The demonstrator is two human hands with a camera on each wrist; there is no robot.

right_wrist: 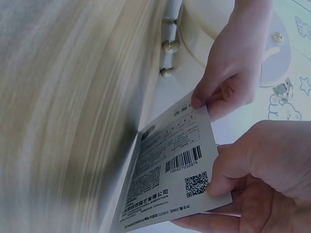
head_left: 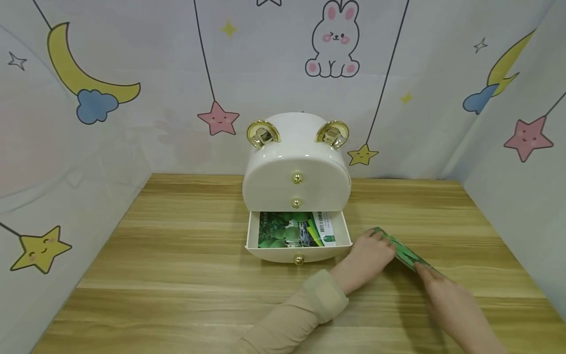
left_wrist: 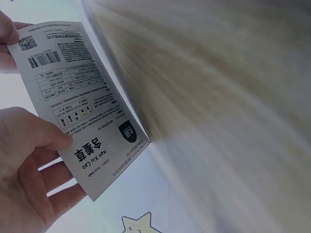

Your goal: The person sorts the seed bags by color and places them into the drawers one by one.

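Observation:
A seed packet (head_left: 407, 254) is held between both hands at the right of the drawer box, green face up towards the head camera. Its printed white back (left_wrist: 80, 97), with a barcode and the words "Han Xiu Cao", shows in both wrist views. My left hand (head_left: 370, 255) pinches one end, thumb on the white back and fingers behind. At the other end, beside the QR code, my right hand (right_wrist: 265, 174) pinches it between thumb and fingers. One long edge is close to the table; whether it touches I cannot tell.
A white box (head_left: 296, 187) with gold ears and knobs stands at the table's back middle. Its bottom drawer (head_left: 283, 253) is pulled out and holds a packet (head_left: 285, 231) picturing green round fruit. Patterned cloth (head_left: 168, 59) hangs behind the wooden table (head_left: 177, 275) and at its sides.

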